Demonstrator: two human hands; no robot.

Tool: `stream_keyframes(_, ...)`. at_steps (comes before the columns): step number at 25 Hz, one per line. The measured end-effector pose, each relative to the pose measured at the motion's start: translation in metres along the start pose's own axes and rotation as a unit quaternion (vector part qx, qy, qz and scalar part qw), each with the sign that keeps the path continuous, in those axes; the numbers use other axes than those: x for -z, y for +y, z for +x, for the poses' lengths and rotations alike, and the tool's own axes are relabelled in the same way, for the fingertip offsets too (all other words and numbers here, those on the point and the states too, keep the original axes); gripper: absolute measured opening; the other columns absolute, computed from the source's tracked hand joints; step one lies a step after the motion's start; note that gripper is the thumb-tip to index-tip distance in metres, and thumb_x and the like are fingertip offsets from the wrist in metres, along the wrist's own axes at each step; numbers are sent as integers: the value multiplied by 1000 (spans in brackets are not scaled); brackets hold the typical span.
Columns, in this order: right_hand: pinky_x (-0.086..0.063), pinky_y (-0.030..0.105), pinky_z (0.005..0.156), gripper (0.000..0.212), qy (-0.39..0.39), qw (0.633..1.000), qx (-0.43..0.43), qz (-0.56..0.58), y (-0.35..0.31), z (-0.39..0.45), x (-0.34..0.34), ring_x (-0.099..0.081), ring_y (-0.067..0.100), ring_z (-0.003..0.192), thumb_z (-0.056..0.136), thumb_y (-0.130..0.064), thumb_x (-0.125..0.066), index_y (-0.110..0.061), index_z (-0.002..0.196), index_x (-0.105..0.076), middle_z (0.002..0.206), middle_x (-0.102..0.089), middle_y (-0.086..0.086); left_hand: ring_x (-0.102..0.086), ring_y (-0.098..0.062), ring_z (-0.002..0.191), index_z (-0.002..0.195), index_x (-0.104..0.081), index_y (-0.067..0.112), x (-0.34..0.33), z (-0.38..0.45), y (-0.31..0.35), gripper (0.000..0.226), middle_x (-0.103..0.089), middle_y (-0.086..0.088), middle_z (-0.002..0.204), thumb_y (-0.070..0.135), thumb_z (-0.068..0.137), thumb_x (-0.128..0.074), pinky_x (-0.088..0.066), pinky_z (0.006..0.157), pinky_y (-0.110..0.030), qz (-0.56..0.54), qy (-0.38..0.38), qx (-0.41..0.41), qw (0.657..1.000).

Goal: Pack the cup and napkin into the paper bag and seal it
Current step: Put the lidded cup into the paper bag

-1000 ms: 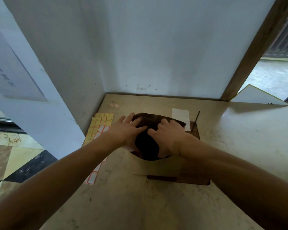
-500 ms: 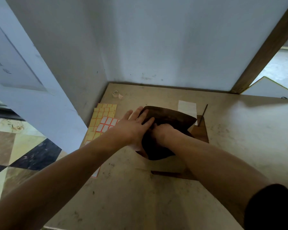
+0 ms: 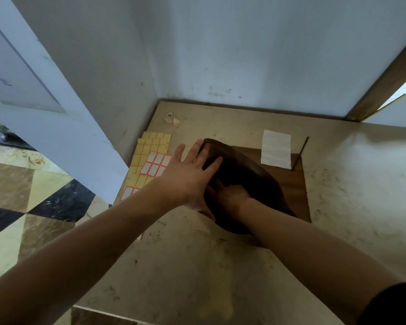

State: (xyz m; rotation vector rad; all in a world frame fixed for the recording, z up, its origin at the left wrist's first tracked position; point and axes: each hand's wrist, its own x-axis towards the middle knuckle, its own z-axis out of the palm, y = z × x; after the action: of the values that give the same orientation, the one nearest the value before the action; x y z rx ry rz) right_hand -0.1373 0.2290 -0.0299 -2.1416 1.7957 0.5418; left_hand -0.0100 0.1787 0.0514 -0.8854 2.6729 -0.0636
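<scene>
A dark brown paper bag (image 3: 249,174) lies on the table with its mouth bulged open toward me. My left hand (image 3: 188,177) rests on the bag's left rim with its fingers spread over the upper wall, holding the mouth open. My right hand (image 3: 232,198) is pushed inside the mouth, in shadow, so I cannot see whether it holds anything. A white folded napkin (image 3: 276,150) lies flat just beyond the bag, untouched. No cup is visible.
A thin dark stick (image 3: 300,153) lies right of the napkin. Sheets of yellow and white labels (image 3: 150,160) lie at the table's left edge, and a small tape roll (image 3: 170,116) sits in the far left corner. Walls close the back and left.
My right hand has gone from the bag's rim down into its mouth. My left hand has spread its fingers over the left rim, and the bag has opened wider.
</scene>
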Motion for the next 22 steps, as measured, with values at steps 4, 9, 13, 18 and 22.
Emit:
stream_keyframes(4,-41,49,97,89,-6,999,-18,27,8,0,-5,-34,39,134,88,-53,-53,-26,151,4,158,-12,14,33,-31,139,151,9,30,-2,2,0,131,20,-11,159,86,55,-60,19,110,-56,-1,7,-3,1000)
stream_keyframes(9,-39,51,103,87,9,999,-17,44,7,5,-9,-28,37,138,86,-53,-56,-30,151,-4,159,-13,9,35,-30,138,151,10,31,-2,4,1,132,22,-11,159,87,53,-60,22,108,-55,1,1,-1,1000)
stream_keyframes(13,-40,52,102,85,22,997,-19,68,6,1,-5,-31,35,137,83,-55,-57,-31,150,-11,156,-23,8,34,-31,138,151,9,31,0,3,1,131,22,-11,159,87,55,-60,18,111,-59,6,-10,3,1000)
stream_keyframes(18,-36,50,103,99,132,983,-65,109,30,-39,24,-38,32,130,68,-70,-63,-29,146,-21,148,-37,6,35,-32,138,150,13,31,5,3,0,128,21,-11,159,84,59,-60,20,110,-59,9,-23,-4,1000)
stream_keyframes(22,-30,49,108,99,229,966,-67,97,46,-89,33,-31,27,136,68,-71,-60,-33,147,-14,151,-32,0,34,-32,138,148,16,33,8,8,1,126,20,-11,159,83,61,-60,22,108,-60,9,-31,-7,999)
